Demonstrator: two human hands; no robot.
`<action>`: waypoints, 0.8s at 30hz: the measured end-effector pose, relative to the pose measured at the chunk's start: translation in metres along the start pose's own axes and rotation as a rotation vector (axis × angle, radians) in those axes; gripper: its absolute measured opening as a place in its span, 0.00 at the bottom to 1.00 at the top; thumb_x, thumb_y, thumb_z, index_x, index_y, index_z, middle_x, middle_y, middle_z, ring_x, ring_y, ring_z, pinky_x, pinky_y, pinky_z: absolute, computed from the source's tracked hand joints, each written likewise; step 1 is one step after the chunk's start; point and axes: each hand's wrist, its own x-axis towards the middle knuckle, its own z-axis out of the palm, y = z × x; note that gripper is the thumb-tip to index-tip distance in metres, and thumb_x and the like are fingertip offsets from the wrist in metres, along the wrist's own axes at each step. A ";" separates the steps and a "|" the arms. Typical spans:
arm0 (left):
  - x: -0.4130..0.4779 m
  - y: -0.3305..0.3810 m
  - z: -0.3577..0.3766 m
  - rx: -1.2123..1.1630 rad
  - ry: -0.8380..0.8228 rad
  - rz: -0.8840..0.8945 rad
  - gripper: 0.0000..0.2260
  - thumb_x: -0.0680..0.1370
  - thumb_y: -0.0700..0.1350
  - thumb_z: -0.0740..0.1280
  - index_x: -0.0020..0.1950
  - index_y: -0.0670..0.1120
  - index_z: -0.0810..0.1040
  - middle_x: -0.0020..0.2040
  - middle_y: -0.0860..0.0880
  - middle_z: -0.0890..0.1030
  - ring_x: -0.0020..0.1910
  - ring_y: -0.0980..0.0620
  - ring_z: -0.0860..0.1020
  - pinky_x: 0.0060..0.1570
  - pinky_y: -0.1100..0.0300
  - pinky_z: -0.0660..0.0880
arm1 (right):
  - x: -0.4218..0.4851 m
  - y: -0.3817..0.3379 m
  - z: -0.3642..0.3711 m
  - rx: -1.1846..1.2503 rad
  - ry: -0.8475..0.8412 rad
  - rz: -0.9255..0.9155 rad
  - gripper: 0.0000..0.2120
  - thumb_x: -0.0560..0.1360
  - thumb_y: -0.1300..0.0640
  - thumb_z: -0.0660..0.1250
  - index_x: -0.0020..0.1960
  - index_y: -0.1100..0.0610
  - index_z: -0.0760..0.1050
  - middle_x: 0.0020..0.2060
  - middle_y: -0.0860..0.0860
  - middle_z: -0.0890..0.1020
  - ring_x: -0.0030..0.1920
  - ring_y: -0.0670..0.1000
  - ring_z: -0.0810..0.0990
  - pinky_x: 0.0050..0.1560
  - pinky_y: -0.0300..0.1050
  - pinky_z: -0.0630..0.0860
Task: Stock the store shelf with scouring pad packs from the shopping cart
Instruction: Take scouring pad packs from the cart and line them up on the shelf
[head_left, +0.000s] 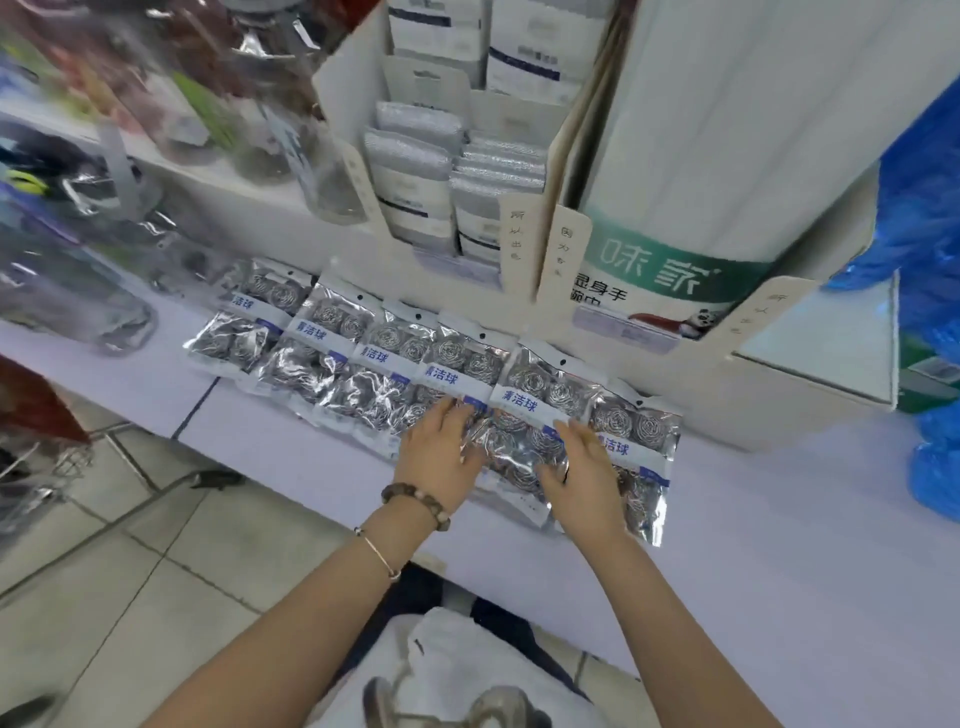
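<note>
Several clear packs of steel scouring balls with blue-and-white labels lie in an overlapping row on the pale shelf. My left hand rests flat with straight fingers on the packs just left of one pack. My right hand lies on that pack's right side, fingers stretched, partly over the rightmost pack. The leftmost pack lies at the far end of the row. Part of the wire shopping cart shows at the left edge.
Behind the row stands a white cardboard display with grey sponge packs and a tall white roll pack. Blue plastic bags hang at right. Clear-packed goods crowd the upper left shelf. Tiled floor lies below left.
</note>
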 end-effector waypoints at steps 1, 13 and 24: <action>-0.004 -0.008 -0.005 -0.027 0.021 -0.014 0.22 0.76 0.47 0.63 0.69 0.48 0.66 0.72 0.46 0.62 0.69 0.46 0.65 0.66 0.48 0.64 | 0.000 -0.008 0.001 -0.016 -0.022 -0.029 0.27 0.77 0.54 0.65 0.74 0.56 0.62 0.73 0.56 0.63 0.70 0.56 0.66 0.70 0.52 0.64; -0.084 -0.168 -0.085 -0.256 0.200 -0.347 0.22 0.77 0.47 0.63 0.70 0.47 0.64 0.71 0.46 0.64 0.64 0.45 0.70 0.61 0.51 0.69 | 0.000 -0.169 0.082 -0.049 -0.239 -0.338 0.25 0.77 0.54 0.64 0.73 0.55 0.64 0.68 0.54 0.70 0.68 0.56 0.68 0.60 0.46 0.67; -0.191 -0.362 -0.167 -0.395 0.441 -0.722 0.20 0.77 0.47 0.61 0.69 0.50 0.66 0.67 0.49 0.69 0.62 0.47 0.71 0.59 0.55 0.69 | -0.034 -0.358 0.241 -0.041 -0.485 -0.565 0.24 0.78 0.54 0.64 0.73 0.52 0.63 0.68 0.51 0.70 0.68 0.51 0.67 0.59 0.36 0.62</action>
